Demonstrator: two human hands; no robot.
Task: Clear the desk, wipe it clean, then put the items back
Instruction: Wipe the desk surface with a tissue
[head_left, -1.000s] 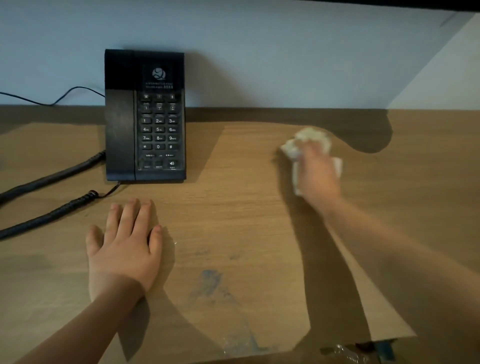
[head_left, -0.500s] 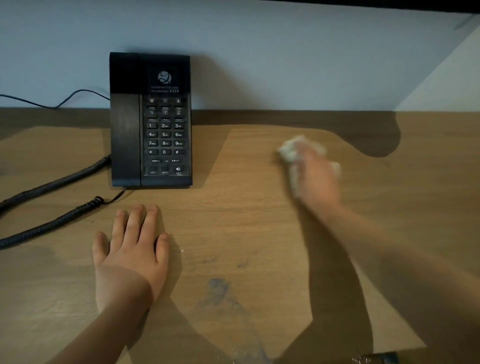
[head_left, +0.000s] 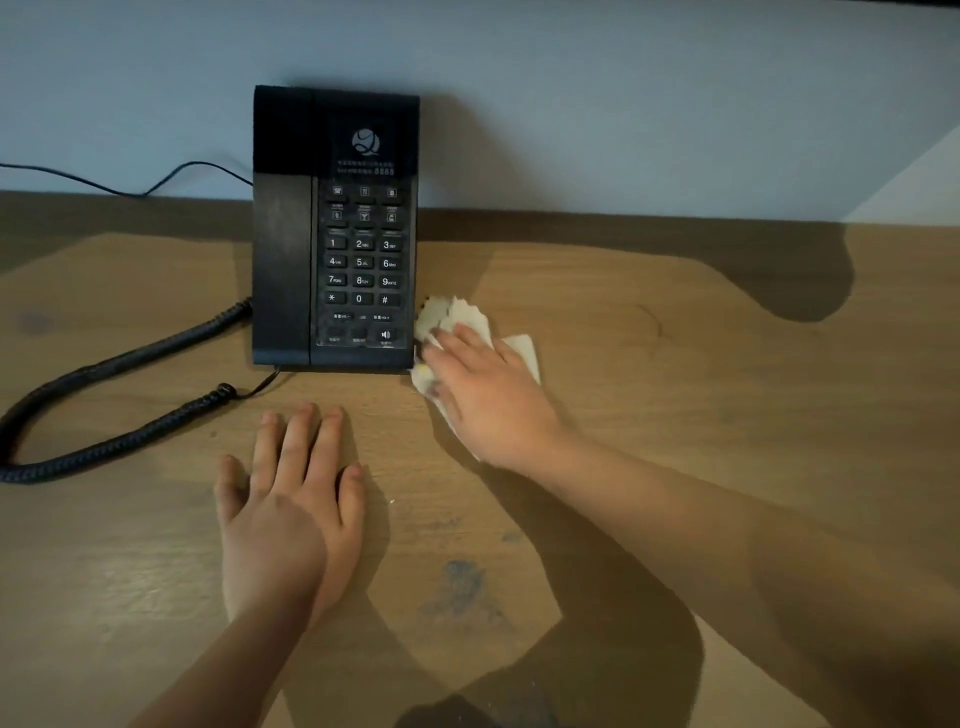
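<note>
A black desk phone (head_left: 335, 228) stands against the wall on the wooden desk (head_left: 701, 374). My right hand (head_left: 488, 395) presses a crumpled white tissue (head_left: 457, 319) flat on the desk, right beside the phone's lower right corner, fingers stretched over it. My left hand (head_left: 291, 504) lies flat on the desk in front of the phone, fingers straight, holding nothing.
The phone's coiled black cord (head_left: 114, 405) loops over the desk to the left. A thin black cable (head_left: 130, 182) runs along the wall behind it. A dark bluish smudge (head_left: 460, 587) marks the desk near the front, between my arms.
My right hand slid the tissue left across the desk, from the middle right up to the phone's edge. My left hand stayed flat in place.
</note>
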